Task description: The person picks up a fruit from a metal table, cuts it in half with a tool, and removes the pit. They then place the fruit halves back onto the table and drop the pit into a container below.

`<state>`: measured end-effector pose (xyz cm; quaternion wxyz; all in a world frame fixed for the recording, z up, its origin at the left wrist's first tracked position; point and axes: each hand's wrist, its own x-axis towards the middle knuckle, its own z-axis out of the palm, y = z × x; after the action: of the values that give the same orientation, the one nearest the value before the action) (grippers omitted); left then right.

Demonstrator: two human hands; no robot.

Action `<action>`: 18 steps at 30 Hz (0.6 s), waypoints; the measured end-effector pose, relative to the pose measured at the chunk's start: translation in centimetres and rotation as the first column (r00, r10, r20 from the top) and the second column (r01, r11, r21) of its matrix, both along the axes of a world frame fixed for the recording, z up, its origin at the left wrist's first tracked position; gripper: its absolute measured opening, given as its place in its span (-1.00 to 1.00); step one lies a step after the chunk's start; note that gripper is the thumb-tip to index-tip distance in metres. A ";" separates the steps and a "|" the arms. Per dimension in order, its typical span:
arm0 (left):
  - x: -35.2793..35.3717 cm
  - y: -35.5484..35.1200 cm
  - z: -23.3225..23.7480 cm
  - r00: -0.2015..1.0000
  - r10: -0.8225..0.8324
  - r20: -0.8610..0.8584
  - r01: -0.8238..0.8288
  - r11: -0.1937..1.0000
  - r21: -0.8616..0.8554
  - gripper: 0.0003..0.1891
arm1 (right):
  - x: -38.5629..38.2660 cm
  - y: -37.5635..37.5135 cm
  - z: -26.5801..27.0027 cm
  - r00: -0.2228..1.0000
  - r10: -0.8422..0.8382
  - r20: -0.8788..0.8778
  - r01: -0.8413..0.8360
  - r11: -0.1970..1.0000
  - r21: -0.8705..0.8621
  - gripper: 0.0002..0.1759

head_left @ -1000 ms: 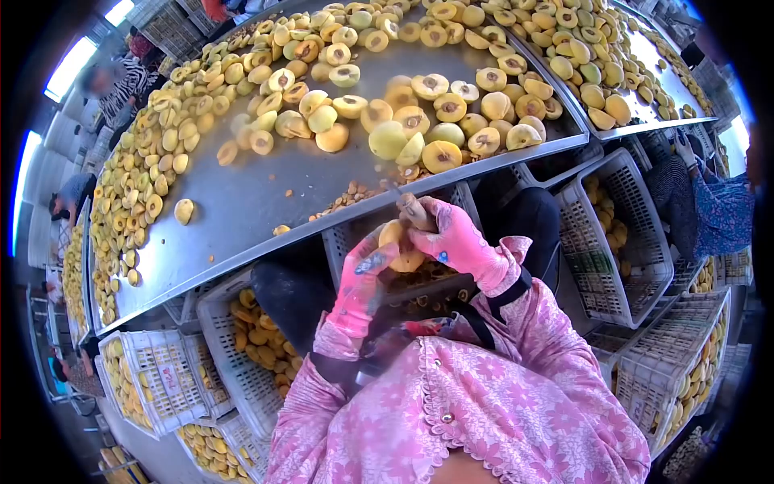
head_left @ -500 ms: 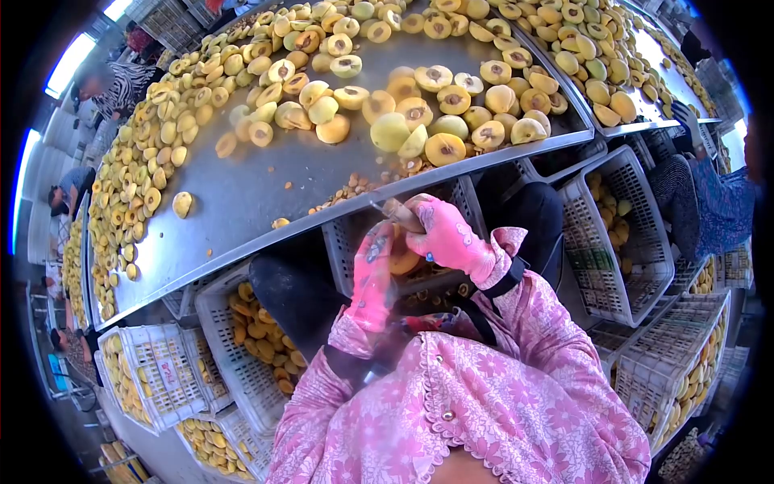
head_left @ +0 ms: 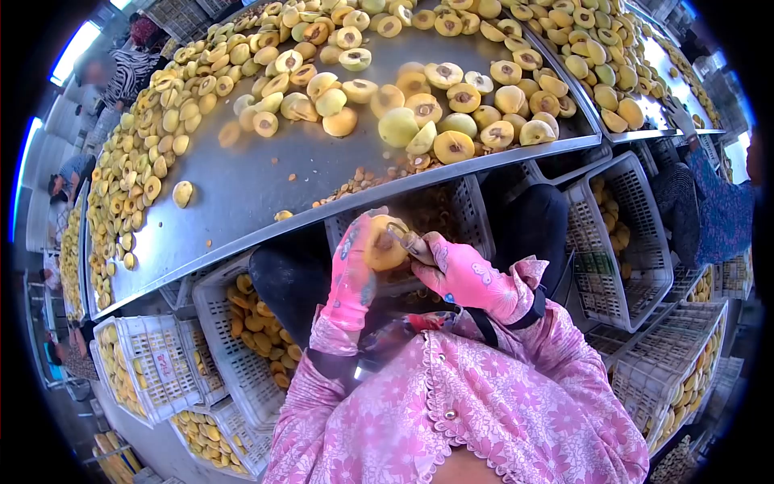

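Observation:
My left hand (head_left: pixel 353 262), in a pink patterned glove, holds a yellow fruit half (head_left: pixel 385 244) with its cut face up, just past the near edge of the metal table. My right hand (head_left: pixel 461 273), gloved the same way, is closed round the handle of a small tool (head_left: pixel 417 244). The tool's curved metal end is at the fruit's cut face; whether it touches is hard to tell. Many halved yellow fruits (head_left: pixel 449 147) lie on the metal table (head_left: pixel 266 181) beyond my hands, several with dark pits or hollows. Small brown bits (head_left: pixel 360 179) lie along the near edge.
Below the table edge stand white plastic crates of fruit, one (head_left: pixel 234 355) at the left and one (head_left: pixel 625 242) at the right. Under my hands is another crate (head_left: pixel 476 218) with brown bits. A person (head_left: pixel 713 202) sits at the right; others are at the left.
My left hand has turned and risen, so the fruit half now shows its cut face. My right hand has moved slightly right and down with the tool, whose curved end now shows over the fruit.

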<state>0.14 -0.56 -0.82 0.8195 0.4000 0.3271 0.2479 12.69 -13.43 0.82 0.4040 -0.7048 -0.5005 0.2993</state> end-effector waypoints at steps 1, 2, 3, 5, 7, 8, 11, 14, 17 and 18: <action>0.1 -0.1 -0.1 1.000 0.005 -0.008 -0.005 0.999 0.041 -0.55 | -0.1 -0.1 0.0 1.000 0.005 -0.002 -0.005 1.000 -0.012 -0.72; 0.1 -0.1 -0.2 1.000 0.010 -0.017 -0.008 0.997 0.082 -0.54 | -0.2 -0.1 0.1 1.000 0.010 -0.004 -0.010 1.000 -0.024 -0.72; 0.1 -0.2 0.0 1.000 0.010 -0.014 -0.009 0.997 0.070 -0.54 | -0.3 -0.2 0.2 1.000 0.014 -0.006 -0.015 0.999 -0.037 -0.71; 0.1 -0.4 0.3 1.000 0.011 -0.005 -0.010 0.999 0.047 -0.54 | -0.3 -0.2 0.7 1.000 0.015 -0.013 -0.016 0.996 -0.088 -0.71; 0.1 -0.4 0.0 1.000 0.016 0.004 -0.016 0.998 0.060 -0.55 | -0.4 -0.1 0.8 1.000 0.019 -0.007 -0.020 0.992 -0.127 -0.72; 0.2 -0.4 -0.2 1.000 0.019 0.008 -0.019 0.998 0.066 -0.56 | -0.5 -0.1 0.8 1.000 0.023 0.003 -0.023 0.990 -0.143 -0.74; 0.2 -0.5 -0.4 1.000 0.021 -0.003 -0.021 0.996 0.083 -0.57 | -0.7 -0.3 -0.8 0.999 0.022 0.049 -0.019 0.998 -0.059 -0.75; 0.3 -0.7 0.0 0.999 0.019 -0.033 -0.013 0.988 0.151 -0.58 | -0.9 -0.4 -1.4 0.998 0.031 0.051 -0.029 0.999 -0.041 -0.75; 0.2 -0.8 -0.4 0.999 0.025 -0.037 -0.019 0.988 0.154 -0.58 | -0.9 -0.3 -2.2 0.998 0.056 -0.014 -0.056 0.997 -0.058 -0.75; 0.3 -0.8 -0.6 0.999 0.023 -0.044 -0.017 0.989 0.149 -0.58 | -0.9 -0.3 -2.5 0.997 0.064 -0.042 -0.066 0.996 -0.060 -0.75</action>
<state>0.39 -1.40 -1.37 0.7772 0.4621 0.3304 0.2706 11.74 -13.75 -1.66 0.3822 -0.6941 -0.5056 0.3414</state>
